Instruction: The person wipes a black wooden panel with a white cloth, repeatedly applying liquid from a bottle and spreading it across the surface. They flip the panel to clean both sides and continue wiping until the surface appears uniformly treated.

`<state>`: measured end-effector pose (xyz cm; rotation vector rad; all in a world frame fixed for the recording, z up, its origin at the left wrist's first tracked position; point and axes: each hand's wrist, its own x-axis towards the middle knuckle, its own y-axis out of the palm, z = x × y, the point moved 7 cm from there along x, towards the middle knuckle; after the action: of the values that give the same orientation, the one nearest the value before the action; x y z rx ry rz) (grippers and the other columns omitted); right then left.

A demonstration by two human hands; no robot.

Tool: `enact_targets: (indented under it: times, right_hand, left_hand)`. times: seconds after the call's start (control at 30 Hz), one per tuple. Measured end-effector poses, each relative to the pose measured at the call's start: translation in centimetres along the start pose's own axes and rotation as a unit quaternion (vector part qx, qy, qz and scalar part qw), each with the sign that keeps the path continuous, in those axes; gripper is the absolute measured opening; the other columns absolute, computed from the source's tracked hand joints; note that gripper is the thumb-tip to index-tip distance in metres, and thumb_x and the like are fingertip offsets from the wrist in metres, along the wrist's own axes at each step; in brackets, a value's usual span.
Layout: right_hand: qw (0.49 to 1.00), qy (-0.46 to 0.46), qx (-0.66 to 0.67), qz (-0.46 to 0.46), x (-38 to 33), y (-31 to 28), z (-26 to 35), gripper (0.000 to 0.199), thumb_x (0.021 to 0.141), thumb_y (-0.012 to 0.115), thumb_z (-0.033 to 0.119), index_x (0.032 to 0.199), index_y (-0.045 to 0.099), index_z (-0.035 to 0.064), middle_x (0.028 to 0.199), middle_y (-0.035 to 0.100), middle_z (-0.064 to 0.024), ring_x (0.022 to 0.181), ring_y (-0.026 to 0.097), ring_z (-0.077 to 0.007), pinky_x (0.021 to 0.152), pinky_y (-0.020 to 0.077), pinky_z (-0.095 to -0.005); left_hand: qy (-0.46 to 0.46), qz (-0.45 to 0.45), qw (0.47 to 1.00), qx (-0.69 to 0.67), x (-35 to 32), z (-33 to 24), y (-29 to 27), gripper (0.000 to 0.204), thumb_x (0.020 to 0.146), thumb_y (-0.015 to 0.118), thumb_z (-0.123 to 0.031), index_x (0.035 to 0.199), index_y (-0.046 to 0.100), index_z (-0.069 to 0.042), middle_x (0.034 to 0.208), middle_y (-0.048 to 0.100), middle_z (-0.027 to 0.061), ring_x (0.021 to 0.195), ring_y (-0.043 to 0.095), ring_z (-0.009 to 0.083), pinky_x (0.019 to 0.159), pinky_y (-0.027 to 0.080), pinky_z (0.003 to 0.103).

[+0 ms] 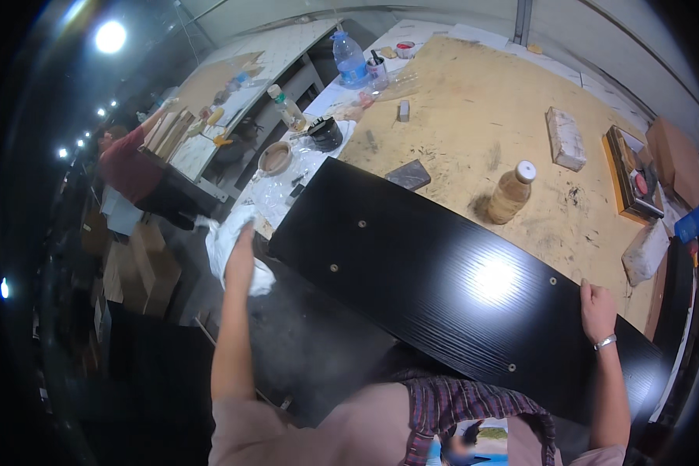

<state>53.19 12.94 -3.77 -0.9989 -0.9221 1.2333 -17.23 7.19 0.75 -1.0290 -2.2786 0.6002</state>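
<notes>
A long black glossy wood-grain panel (435, 264) lies slantwise in front of me, partly over the bench. Several small round metal fittings sit in its top face. My left hand (239, 260) is closed on a white cloth (224, 241) just beyond the panel's left end; the cloth hides most of the fingers. At the panel's far edge, towards its right end, my right hand (598, 312) grips it with the fingers curled. A capped bottle of yellowish liquid (510, 194) stands behind the panel, and a dark flat block (408, 175) lies near its far edge.
On the tan bench board (458, 101) are a whitish wrapped block (565, 138) and a wooden tray (633, 175) of tools. A black tin (325, 134), an open tub (275, 159) and a large water jug (350, 60) stand at the left. Further left, a co-worker (136, 167) bends over another bench.
</notes>
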Motion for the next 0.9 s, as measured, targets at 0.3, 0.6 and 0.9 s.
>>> enact_targets:
  times: [0.3, 0.6, 0.9]
  right_hand:
    - [1.0, -0.01, -0.011, 0.0, 0.2, 0.7, -2.0, 0.057, 0.104, 0.049, 0.035, 0.07, 0.046, -0.0103, 0.059, 0.039, -0.0272, 0.051, 0.039, -0.0375, 0.056, 0.0315, -0.05]
    - [0.998, -0.045, -0.027, -0.029, 0.7, 1.3, -3.4, 0.059, 0.106, 0.046, 0.036, 0.071, 0.044, -0.0121, 0.062, 0.038, -0.0307, 0.054, 0.039, -0.041, 0.058, 0.0307, -0.052]
    - [1.0, -0.023, -0.004, -0.008, 0.6, 1.2, -2.4, 0.06, 0.105, 0.046, 0.036, 0.07, 0.044, -0.0127, 0.063, 0.038, -0.0315, 0.054, 0.041, -0.0427, 0.058, 0.0312, -0.0523]
  left_hand:
    - [0.179, 0.008, 0.978, 0.106, -3.9, 1.3, -1.3, 0.014, 0.087, 0.063, 0.005, 0.099, 0.068, 0.006, 0.11, 0.065, 0.0173, 0.101, 0.063, 0.0306, 0.088, 0.049, 0.038]
    - [0.108, 0.153, 0.979, 0.074, -3.7, -4.4, 0.7, 0.051, 0.069, 0.089, -0.013, 0.114, 0.065, -0.005, 0.116, 0.059, 0.0129, 0.102, 0.064, 0.0359, 0.089, 0.052, 0.041]
    - [0.043, 0.248, 0.962, 0.101, -3.6, -4.7, 2.2, 0.041, 0.076, 0.082, -0.007, 0.112, 0.06, -0.004, 0.117, 0.057, 0.0148, 0.11, 0.06, 0.0354, 0.094, 0.048, 0.041]
